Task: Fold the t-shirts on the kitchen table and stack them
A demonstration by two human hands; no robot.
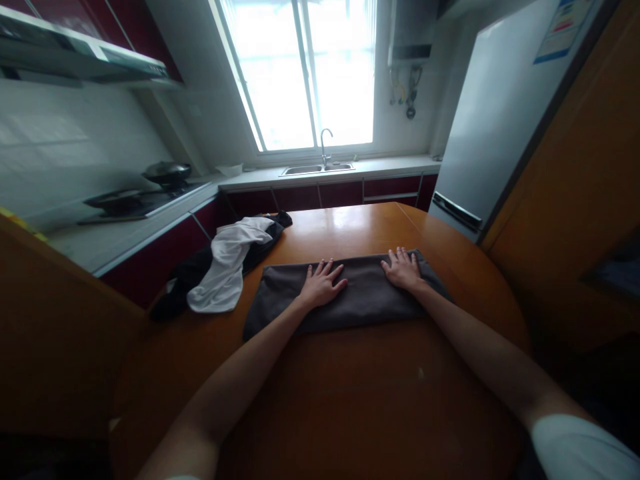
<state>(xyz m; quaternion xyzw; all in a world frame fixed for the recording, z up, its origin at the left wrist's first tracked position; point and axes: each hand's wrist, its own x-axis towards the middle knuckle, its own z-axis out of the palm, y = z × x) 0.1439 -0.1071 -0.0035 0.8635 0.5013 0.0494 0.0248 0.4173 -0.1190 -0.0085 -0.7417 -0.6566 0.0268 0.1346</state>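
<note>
A dark grey folded cloth (pixel 370 300), perhaps a garment, lies flat as a long rectangle on the wooden table (pixel 350 393). My left hand (pixel 321 283) rests palm down on its middle-left part, fingers spread. Toward the cloth's right end, my right hand (pixel 403 269) also presses flat with its fingers apart. Neither hand grips anything. What kind of garment the cloth is, I cannot tell from its folded shape.
Left of the cloth, a white garment (pixel 223 270) lies crumpled over black clothing (pixel 173 297) at the table's edge. Beyond stand a counter with a sink (pixel 317 169), a stove with pans (pixel 167 175) at left, and a fridge (pixel 500 113) at right.
</note>
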